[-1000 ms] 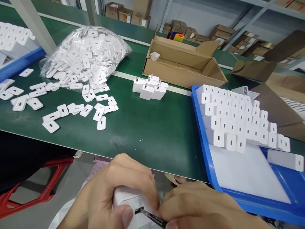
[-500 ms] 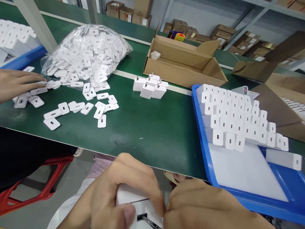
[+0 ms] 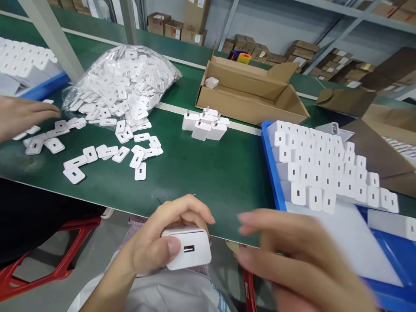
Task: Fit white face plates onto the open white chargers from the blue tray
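Observation:
Close to my lap, my left hand (image 3: 159, 242) is wrapped round a white charger (image 3: 195, 253), with the dark slot in its end facing up toward me. My right hand (image 3: 292, 255) is a little to the right, blurred, its thumb and fingers spread apart; I see nothing between them. It hovers in front of a blue tray (image 3: 271, 173) where rows of white chargers (image 3: 316, 162) stand. Several white plug blocks (image 3: 209, 123) are grouped on the green table (image 3: 201, 173). Loose white slotted covers (image 3: 121, 154) lie to the left.
A clear bag full of covers (image 3: 120, 82) lies at the back left. Beside it another person's hand (image 3: 26, 115) reaches over the covers. An open cardboard box (image 3: 253, 104) sits behind the plug blocks, and another box (image 3: 380, 147) stands right. A metal post (image 3: 53, 39) rises left.
My right hand has come away from the charger and opened. The thin metal tool tip seen in the slot is no longer visible. The charger in my left hand now shows more fully.

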A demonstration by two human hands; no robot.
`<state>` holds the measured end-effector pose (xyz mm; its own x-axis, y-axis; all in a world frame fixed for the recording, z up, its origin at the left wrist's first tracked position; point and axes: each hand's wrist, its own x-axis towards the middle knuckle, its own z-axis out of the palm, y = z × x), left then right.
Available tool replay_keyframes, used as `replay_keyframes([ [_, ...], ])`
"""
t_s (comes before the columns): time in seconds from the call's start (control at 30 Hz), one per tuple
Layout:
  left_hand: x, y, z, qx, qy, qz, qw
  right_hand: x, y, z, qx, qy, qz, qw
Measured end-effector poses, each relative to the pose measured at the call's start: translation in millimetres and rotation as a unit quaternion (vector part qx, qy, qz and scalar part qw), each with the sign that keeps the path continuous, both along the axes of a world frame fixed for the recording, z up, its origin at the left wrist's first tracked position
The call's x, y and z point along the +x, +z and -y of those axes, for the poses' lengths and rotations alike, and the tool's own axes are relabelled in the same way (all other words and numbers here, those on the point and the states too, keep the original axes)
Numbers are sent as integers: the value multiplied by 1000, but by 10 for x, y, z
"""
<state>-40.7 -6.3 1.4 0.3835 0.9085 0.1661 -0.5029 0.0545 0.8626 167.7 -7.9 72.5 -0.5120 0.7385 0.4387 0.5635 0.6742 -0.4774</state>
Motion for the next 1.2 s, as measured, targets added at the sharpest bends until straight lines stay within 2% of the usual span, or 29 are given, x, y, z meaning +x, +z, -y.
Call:
replay_keyframes([
  [0.13,48,-74,11,-28,-10,38,999,-329,-247,10,1,28,25,999],
  [0.27,99,-117,55,-70,-20,48,996,-383,-327,2,-46,28,-100,994],
  [0.33,88,-111,63,-42,-22,13,999,-352,-304,-13,-81,24,-172,981],
  [0.4,50,-89,50,6,-22,-42,999,-315,-305,-52,-91,-15,-204,975],
  [0.47,3,-65,20,70,10,-101,992,-280,-385,-121,-63,-83,-179,978],
  [0.57,-52,-53,-36,182,84,-131,971,-239,-650,-249,9,-149,-34,988],
  [0.63,-74,-64,-64,219,105,-134,961,-226,-827,-300,-12,-161,44,986],
  [0.7,-90,-77,-73,218,102,-139,961,-217,-905,-297,-74,-162,22,984],
  [0.77,-95,-81,-66,203,92,-143,964,-199,-846,-252,-119,-148,-101,977],
  [0.83,-86,-73,-53,190,82,-140,968,-172,-677,-197,-131,-124,-249,951],
  [0.9,-60,-57,-46,183,79,-134,971,-149,-464,-155,-139,-104,-350,920],
  [1.03,15,-21,-54,186,91,-118,971,-164,-150,-108,-203,-89,-422,879],
  [1.1,49,-7,-62,198,104,-117,968,-193,-98,-85,-241,-73,-421,871],
  [1.2,85,5,-71,222,122,-114,961,-240,-118,-43,-274,-29,-404,872],
])
